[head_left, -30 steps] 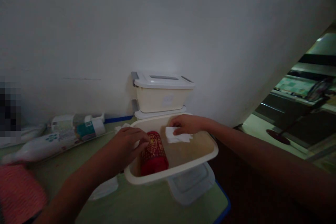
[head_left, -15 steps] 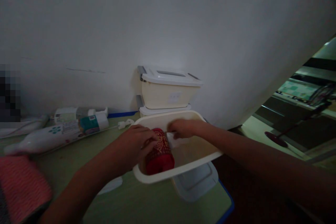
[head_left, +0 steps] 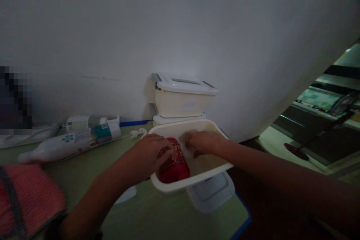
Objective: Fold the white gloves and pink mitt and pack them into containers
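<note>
A cream plastic tub stands open on the green table. Inside it lies a red patterned roll of cloth. My left hand rests over the roll's left side, fingers curled round it. My right hand reaches into the tub beside the roll, fingers closed on a small white folded paper that is mostly hidden under the hand. The tub's clear lid lies under its near right corner.
Two lidded cream boxes are stacked against the white wall behind the tub. White bottles lie at the left. A red patterned cloth sits at the near left. The table's blue edge drops off at the right.
My right hand has drawn the white paper leftward to the red roll and covered it. My left hand has closed further over the roll.
</note>
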### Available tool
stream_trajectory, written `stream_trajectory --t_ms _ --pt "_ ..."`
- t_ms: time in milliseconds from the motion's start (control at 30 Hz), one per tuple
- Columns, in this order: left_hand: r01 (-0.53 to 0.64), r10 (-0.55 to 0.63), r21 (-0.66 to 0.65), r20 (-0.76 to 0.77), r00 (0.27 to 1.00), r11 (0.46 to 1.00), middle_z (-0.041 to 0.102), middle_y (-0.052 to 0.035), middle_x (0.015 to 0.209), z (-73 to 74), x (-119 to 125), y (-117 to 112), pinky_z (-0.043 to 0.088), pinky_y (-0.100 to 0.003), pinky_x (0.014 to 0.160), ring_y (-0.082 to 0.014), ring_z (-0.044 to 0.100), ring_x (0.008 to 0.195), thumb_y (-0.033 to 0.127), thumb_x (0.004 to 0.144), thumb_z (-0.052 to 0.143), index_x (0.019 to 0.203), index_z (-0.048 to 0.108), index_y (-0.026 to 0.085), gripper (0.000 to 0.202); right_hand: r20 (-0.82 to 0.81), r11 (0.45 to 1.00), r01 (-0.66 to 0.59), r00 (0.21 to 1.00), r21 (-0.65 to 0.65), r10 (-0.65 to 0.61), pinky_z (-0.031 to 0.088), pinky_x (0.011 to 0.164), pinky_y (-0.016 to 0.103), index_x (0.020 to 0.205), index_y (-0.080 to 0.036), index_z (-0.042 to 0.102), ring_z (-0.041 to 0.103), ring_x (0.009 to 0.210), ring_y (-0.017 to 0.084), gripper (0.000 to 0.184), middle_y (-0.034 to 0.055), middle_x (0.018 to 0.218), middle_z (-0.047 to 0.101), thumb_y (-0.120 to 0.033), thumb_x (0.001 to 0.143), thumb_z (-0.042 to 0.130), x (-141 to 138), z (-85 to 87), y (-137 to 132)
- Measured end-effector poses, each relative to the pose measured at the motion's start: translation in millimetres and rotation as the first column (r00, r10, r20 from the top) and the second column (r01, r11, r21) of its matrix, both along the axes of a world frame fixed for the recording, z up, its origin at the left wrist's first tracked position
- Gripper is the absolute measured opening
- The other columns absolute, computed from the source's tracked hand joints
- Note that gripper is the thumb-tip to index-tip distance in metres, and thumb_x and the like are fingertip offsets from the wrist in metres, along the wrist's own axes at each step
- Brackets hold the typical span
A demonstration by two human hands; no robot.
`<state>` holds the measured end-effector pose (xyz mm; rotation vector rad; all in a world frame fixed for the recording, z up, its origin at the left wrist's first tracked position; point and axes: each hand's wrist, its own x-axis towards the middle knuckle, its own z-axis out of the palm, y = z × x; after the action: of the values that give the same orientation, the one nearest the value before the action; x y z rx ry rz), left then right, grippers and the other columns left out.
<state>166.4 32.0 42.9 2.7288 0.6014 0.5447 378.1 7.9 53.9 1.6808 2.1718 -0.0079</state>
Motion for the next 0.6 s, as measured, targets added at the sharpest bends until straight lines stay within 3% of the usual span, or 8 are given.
stream_trajectory --t_ms 133,267,367,600 --pt "-0.002 0.002 -0.002 0.053 0.999 1.000 0.064 -0.0052 0.084 2.8 2 -2 0.042 -0.029 0.080 -0.0172 0.057 0.084 0.020 0.088 0.039 0.083 0.062 0.015 0.025 0.038 0.996 -0.072 0.997 -0.045 0.074 0.045 0.071 0.030 0.088 -0.017 0.069 0.064 0.085 0.022 0.019 0.0103 0.089 0.069 -0.011 0.075 0.056 3 -5.0 -3" --pt "-0.017 0.015 0.029 0.071 0.997 0.999 0.064 -0.0051 0.085 2.7 2 -2 0.043 -0.030 0.079 -0.0177 0.057 0.084 0.019 0.087 0.041 0.084 0.062 0.016 0.022 0.033 0.994 -0.102 0.994 -0.046 0.103 0.045 0.069 0.032 0.094 -0.018 0.068 0.063 0.086 0.027 0.026 0.0119 0.096 0.068 -0.015 0.068 0.067 8 -1.0 -2" --pt "-0.044 0.039 0.070 0.072 0.997 0.997 0.065 -0.0059 0.087 2.1 0 0 0.043 -0.033 0.079 -0.0192 0.057 0.085 0.020 0.085 0.044 0.086 0.062 0.016 0.019 -0.017 0.995 -0.100 0.995 -0.007 0.100 0.045 0.070 0.032 0.102 -0.020 0.066 0.063 0.087 0.026 0.033 0.0103 0.099 0.068 -0.023 0.068 0.068 11 8.0 -1" --pt "-0.052 0.034 0.091 0.193 0.981 0.994 0.064 -0.0070 0.091 -7.1 -5 0 0.043 -0.037 0.085 -0.0200 0.056 0.090 0.021 0.086 0.044 0.089 0.061 0.016 0.019 -0.179 0.987 -0.063 0.980 0.150 0.090 0.042 0.063 0.027 0.099 -0.019 0.066 0.064 0.076 0.020 0.026 0.0083 0.088 0.071 -0.029 0.081 0.050 -1 29.2 -14"
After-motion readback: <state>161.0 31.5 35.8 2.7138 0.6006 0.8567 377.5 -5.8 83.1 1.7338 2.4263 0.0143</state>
